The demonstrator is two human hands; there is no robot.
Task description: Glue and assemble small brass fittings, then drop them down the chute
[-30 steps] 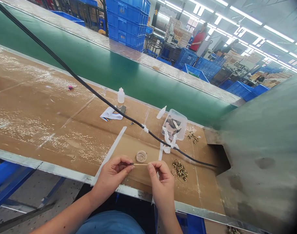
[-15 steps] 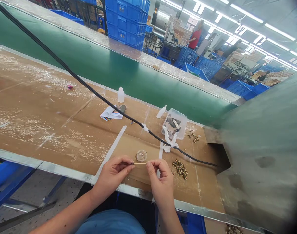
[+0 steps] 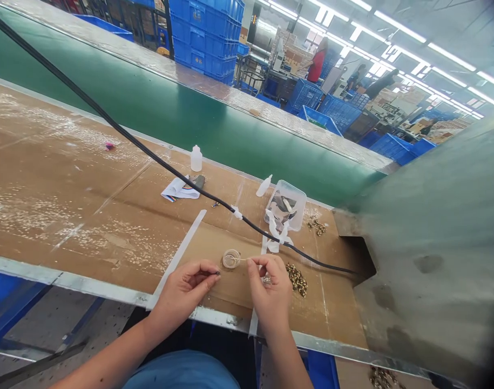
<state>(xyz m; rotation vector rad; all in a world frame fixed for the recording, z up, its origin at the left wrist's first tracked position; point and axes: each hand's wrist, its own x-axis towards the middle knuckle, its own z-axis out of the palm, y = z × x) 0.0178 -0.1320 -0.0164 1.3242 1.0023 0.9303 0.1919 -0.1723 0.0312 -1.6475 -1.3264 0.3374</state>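
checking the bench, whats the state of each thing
left hand, pinching a tiny dark part
right hand, pinching a thin wooden stick
small clear dish, stick tip inside
dropper bottle, upright
other dropper bottle, lying on its side
clear plastic tub, uncovered, holding scraps
black cable, lying across the bench
brass-coloured parts, loose heap

No text can be read: the marks on the stacked blue plastic crates (image 3: 202, 38) are too small to tell.

view: head-worn | from: above the table's (image 3: 68, 216) near edge | faces: forward and down, across the table toward the belt (image 3: 149, 119) | near: left hand (image 3: 184, 292) and right hand (image 3: 270, 289), close below | far: crates (image 3: 204, 38), top of frame
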